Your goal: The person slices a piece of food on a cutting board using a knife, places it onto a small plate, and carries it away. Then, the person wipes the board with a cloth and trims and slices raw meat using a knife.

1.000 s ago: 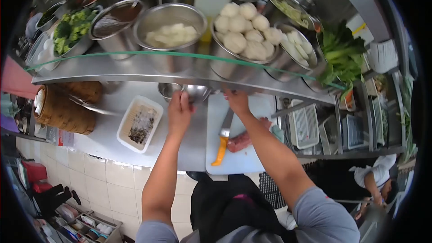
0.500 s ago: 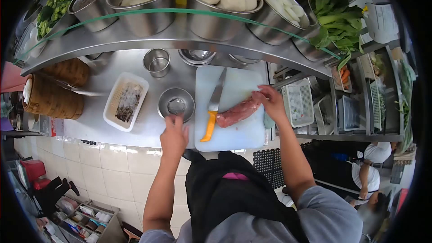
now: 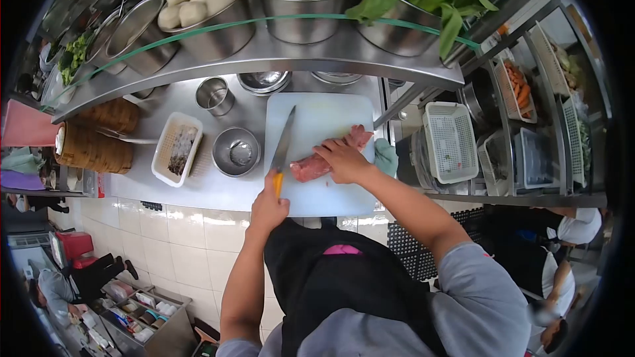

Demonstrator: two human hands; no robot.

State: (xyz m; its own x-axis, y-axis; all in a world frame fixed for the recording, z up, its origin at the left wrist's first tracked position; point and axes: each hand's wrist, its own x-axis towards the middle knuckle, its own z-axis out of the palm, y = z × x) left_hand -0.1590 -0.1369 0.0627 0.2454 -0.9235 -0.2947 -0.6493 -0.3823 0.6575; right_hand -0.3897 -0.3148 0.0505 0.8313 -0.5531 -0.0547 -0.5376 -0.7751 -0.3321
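Note:
A long piece of raw meat (image 3: 312, 168) lies slanted across the white cutting board (image 3: 321, 201). My right hand (image 3: 345, 160) presses down on its middle, fingers curled over it and hiding part of it. At the meat's left side is a knife (image 3: 284, 142) with a yellow handle, its blade pointing away from me. My left hand (image 3: 269, 203) is closed around that handle, low on the board's left edge. Left of the board stands a steel bowl (image 3: 222, 162) with something clear in it.
A white basket (image 3: 162, 166) with shrimp-like pieces sits further left, near bamboo steamers (image 3: 99, 148). A steel pot (image 3: 215, 96) stands behind the bowl. Overhead runs a steel shelf (image 3: 291, 65) with food containers. A green cloth (image 3: 385, 157) lies at the board's right. Other people (image 3: 546, 271) are at right.
My left hand has moved from the bowl to the knife handle and closed on it. My right hand has shifted from the meat's far end onto its middle. The view has swung right.

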